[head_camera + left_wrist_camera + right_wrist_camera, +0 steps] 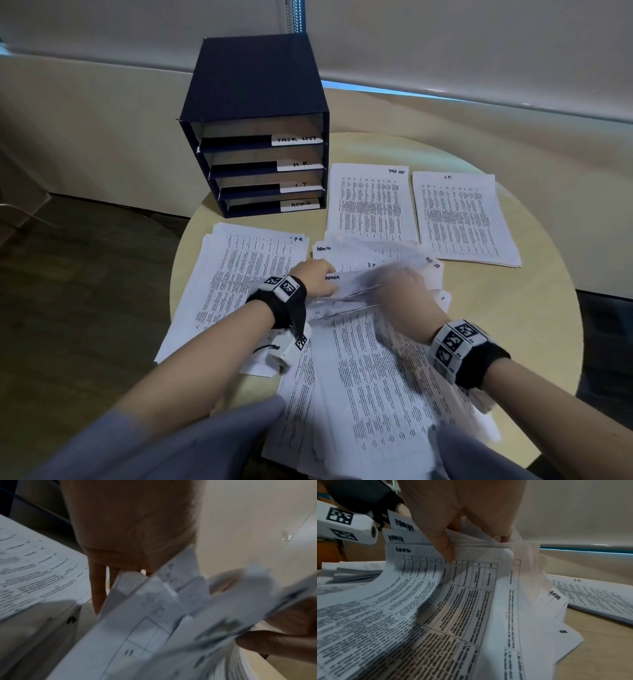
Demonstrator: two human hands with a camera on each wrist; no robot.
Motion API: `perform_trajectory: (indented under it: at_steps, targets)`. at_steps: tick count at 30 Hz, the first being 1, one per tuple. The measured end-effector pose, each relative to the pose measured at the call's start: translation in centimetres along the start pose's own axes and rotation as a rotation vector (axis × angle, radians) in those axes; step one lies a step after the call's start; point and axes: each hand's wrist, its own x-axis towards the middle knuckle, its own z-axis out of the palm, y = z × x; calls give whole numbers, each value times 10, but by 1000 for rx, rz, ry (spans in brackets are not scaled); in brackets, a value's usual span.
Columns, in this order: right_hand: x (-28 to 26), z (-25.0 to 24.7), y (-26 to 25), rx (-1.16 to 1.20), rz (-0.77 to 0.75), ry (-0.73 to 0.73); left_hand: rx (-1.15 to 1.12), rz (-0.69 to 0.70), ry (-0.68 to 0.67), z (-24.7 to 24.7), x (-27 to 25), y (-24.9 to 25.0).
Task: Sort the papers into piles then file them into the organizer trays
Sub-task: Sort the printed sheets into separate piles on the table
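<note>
I'm looking at the round surface carrying everything. Beyond both grips, at its far edge, the dark organizer is standing with four labelled trays: TASK LIST, H.R., I.T., ADMIN from top to bottom. Directly under and toward me from the grips, the unsorted papers are fanning out loosely. To the left of the left grip, the H.R. pile is lying flat; my left wrist is hanging over it. Beyond the right grip, the TASK LIST pile is sitting beside the organizer, and the I.T. pile is lying just right of that.

My left hand is pinching the raised far edges of several unsorted sheets, a corner marked ADMIN showing beside it. My right hand is clamping on the same lifted bundle, thumb pressing the top sheet, fingers curling behind. The sheets between the grips are blurring.
</note>
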Motion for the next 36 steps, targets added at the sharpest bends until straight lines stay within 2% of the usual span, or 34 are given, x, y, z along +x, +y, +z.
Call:
perform_trajectory:
  at_steps: [6, 9, 13, 17, 20, 23, 25, 28, 30, 34, 36]
  targets:
    - [6, -3, -1, -1, 26, 27, 117, 185, 242, -25, -17, 11]
    - [7, -7, -4, 30, 57, -28, 194, 295, 424, -48, -30, 18]
    - [2, -13, -7, 33, 122, 16, 243, 361, 714, -96, -45, 19]
    - [-11, -16, 2, 172, 222, 62, 60, 456, 1034, -144, -60, 16]
    - [-20, -30, 9, 410, 363, 13, -256, 379, 1159, -166, -61, 10]
    - [-26, -47, 16, 507, 420, 67, -482, 246, 1052, -170, -48, -6]
    - [-28, -58, 21, 584, 460, 140, -530, 186, 852, -164, -38, -17]
    - [-30, -64, 32, 687, 568, 135, -398, 153, 478, -139, -25, -21]
    - [-30, -64, 36, 682, 531, 86, -268, 131, 270, -115, -20, -16]
    - [-18, -56, 29, 521, 456, -23, -152, 57, -30, -63, -4, -9]
    - [-10, -47, 24, 436, 428, -92, -106, 67, -90, -43, 4, -7]
